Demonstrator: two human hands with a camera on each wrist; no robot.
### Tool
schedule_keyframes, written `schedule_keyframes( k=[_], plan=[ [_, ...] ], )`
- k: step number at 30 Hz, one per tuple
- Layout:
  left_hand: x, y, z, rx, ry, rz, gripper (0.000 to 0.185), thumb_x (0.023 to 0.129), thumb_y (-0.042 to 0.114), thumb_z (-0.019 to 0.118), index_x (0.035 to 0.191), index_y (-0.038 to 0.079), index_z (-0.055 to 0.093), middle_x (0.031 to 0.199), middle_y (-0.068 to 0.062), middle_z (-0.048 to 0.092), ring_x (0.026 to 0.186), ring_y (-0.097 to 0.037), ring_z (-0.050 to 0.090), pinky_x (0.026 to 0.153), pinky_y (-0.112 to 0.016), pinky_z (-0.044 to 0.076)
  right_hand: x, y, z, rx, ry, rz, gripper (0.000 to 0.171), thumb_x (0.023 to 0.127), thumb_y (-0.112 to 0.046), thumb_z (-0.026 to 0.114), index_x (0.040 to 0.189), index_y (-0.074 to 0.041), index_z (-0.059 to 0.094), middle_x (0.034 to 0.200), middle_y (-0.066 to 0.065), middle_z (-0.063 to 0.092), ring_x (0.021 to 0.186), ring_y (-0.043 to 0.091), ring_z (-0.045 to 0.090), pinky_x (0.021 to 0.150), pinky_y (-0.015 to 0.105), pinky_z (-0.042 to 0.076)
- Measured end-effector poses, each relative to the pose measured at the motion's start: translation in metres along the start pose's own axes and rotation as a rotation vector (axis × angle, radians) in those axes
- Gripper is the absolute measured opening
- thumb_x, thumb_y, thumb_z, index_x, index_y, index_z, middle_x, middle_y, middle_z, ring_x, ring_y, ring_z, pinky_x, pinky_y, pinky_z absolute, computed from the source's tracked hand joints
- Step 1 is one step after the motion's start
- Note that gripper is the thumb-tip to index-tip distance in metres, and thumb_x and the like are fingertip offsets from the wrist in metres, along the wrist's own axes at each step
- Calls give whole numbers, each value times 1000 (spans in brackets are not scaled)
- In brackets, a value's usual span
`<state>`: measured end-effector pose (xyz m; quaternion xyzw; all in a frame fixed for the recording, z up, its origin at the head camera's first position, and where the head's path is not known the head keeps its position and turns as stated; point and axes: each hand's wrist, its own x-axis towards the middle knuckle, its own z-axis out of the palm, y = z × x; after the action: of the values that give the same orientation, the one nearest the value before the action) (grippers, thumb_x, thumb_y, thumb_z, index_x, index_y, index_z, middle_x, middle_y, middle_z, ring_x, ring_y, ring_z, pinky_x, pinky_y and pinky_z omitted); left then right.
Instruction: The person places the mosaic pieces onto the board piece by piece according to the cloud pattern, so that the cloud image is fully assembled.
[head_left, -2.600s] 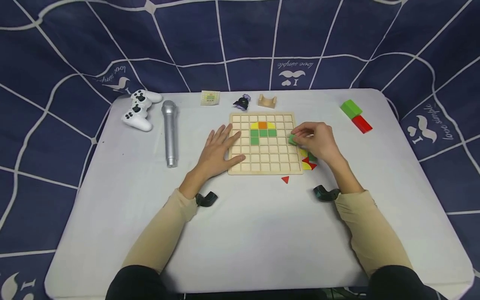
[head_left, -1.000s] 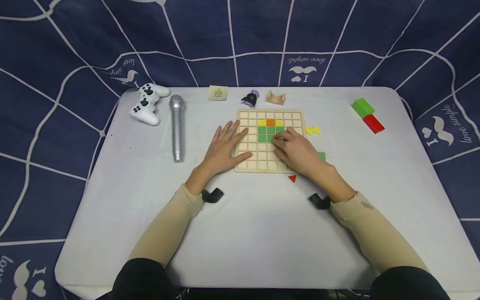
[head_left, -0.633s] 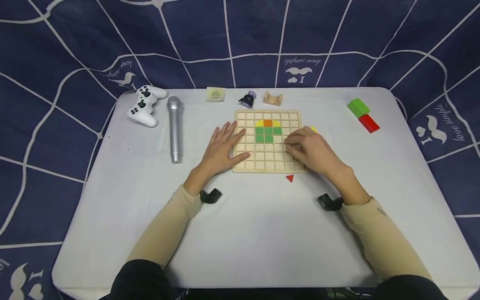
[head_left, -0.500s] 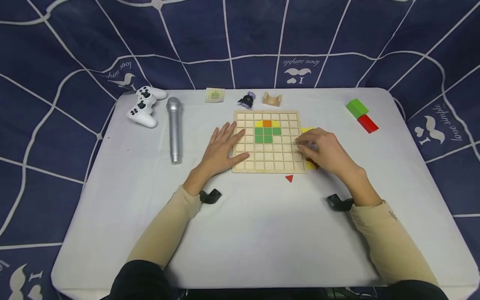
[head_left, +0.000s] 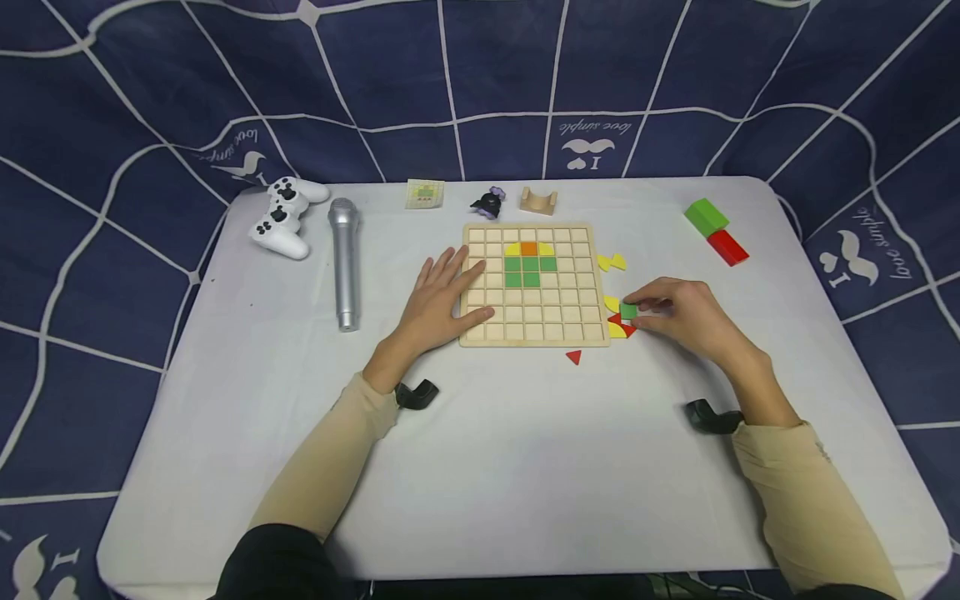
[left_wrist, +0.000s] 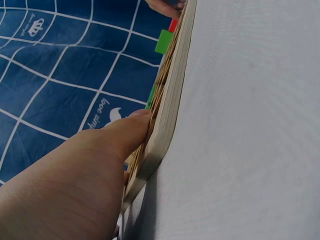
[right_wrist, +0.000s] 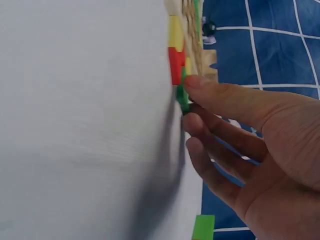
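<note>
A wooden grid board (head_left: 558,315) lies mid-table. On it sit an orange square (head_left: 528,248) between two yellow pieces, with two rows of green square tiles (head_left: 531,264) below. My left hand (head_left: 431,308) rests flat with spread fingers over the board's left side; its thumb lies on the board's edge in the left wrist view. To the right of the board, my right hand (head_left: 690,321) pinches a green square tile (head_left: 628,311) between thumb and fingers. In the right wrist view, that green tile (right_wrist: 180,97) is partly hidden by the thumb.
Yellow pieces (head_left: 611,262) and red pieces (head_left: 628,330) lie along the board's right edge. A red triangle (head_left: 573,357) is below it. Behind stand a pattern card (head_left: 425,193), a dark figurine (head_left: 489,202) and a wooden holder (head_left: 538,201). A microphone (head_left: 346,267) and game controller (head_left: 285,218) lie left; blocks (head_left: 707,217) right.
A second green tile now sits in the board's lower green row. My right hand has moved from the board rightward to another green tile beside it. The left hand stays in place.
</note>
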<state>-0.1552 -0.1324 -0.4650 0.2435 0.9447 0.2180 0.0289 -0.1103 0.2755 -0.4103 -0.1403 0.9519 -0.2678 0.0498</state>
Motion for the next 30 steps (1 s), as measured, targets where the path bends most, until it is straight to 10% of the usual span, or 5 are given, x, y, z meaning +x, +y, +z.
schedule_keyframes(
  k=[14,30],
  plan=[
    [0,0,-1,-1,-9,-4,85,99,65,60,167,24,32,179,-6,9,166,-28,1,134,-48,-6,7,3,-4,1,62,8,27,84,-5,86,111,-9,80,93,6,73,88,23,63,85,44,55],
    [-1,1,0,-8,4,-8,84,99,65,61,167,25,33,179,-6,11,166,-28,2,134,-48,-5,81,-58,22,55,14,-157,28,87,-6,86,114,-5,79,101,11,73,94,26,63,89,43,58]
  ],
)
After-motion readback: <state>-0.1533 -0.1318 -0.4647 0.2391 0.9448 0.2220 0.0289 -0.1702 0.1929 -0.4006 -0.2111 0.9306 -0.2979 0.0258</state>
